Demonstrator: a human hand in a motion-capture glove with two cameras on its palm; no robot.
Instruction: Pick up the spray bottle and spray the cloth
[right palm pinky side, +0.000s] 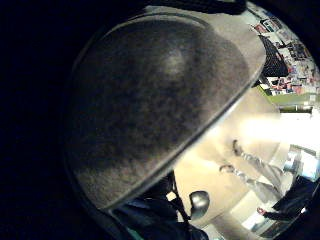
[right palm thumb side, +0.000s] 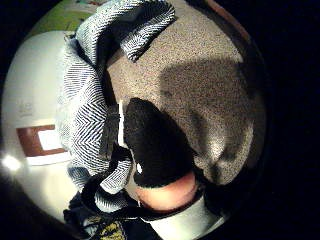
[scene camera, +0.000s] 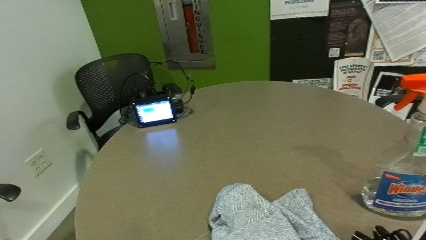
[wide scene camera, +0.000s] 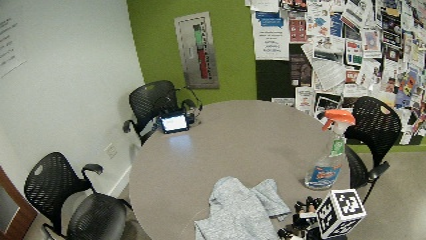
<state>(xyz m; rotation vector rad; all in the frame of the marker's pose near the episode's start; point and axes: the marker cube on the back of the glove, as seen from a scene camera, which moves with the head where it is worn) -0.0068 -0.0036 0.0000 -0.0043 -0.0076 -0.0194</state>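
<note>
The spray bottle (scene camera: 403, 170), clear with an orange trigger head and a blue-and-red label, stands upright on the round table (scene camera: 253, 130). The cloth (scene camera: 266, 215), grey-blue herringbone weave, lies crumpled on the table near the bottle, not touching it.

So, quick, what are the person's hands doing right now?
Gloved right hand: beside the cloth, off the spray bottle; open or closed cannot be told.
Bare hand: not in view.
</note>
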